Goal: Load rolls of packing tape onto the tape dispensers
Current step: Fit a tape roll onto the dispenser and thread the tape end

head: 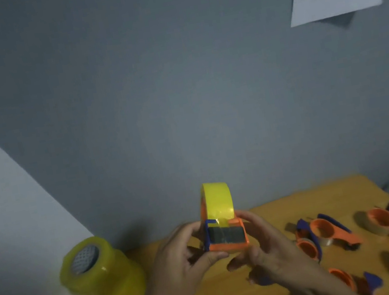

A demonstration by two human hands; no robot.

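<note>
Where both grip: left hand (181, 256), right hand (265, 246) clasp boxy orange plastic dispenser (227, 239), glossy yellow roll (216, 202) mounted.

Both hands raised together at lower centre of the head view, forearms coming up from the bottom edge and converging. Left hand (181, 256): palm turned inward to the right, fingers curled round the left side of what it holds, thumb laid along the lower front edge, tip pointing right. Right hand (263, 247): back of hand toward the camera, fingers curled round the right side, index finger up along the top right corner, thumb tucked beneath, its tip nearly meeting the left thumb. Wrists bare, both bent slightly inward. Lower right fingers blurred, their exact lie unclear.
</note>
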